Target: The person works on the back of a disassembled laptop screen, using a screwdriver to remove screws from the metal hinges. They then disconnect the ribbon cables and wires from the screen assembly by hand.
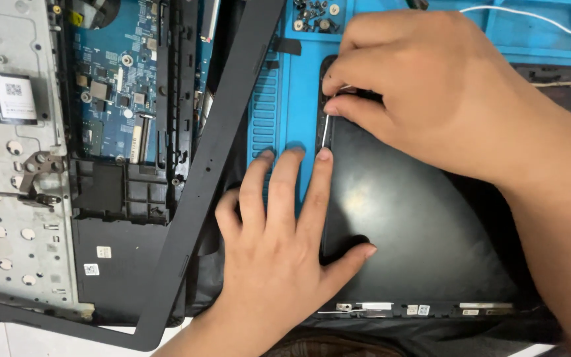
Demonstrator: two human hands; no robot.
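Note:
A black laptop screen panel (418, 225) lies on a blue work mat (279, 99). My left hand (279, 231) presses flat on the panel's left edge, fingers spread onto the mat and thumb on the dark surface. My right hand (431, 99) is at the panel's upper left corner, pinching a thin metal tool (326, 132) that runs down along the panel's left edge.
A black screen bezel frame (213, 158) lies diagonally to the left. Beyond it sits an opened laptop base (120, 92) with a blue circuit board and a silver metal plate (8, 165). Small screws (315, 16) rest in a mat compartment. A white cable (530, 16) crosses top right.

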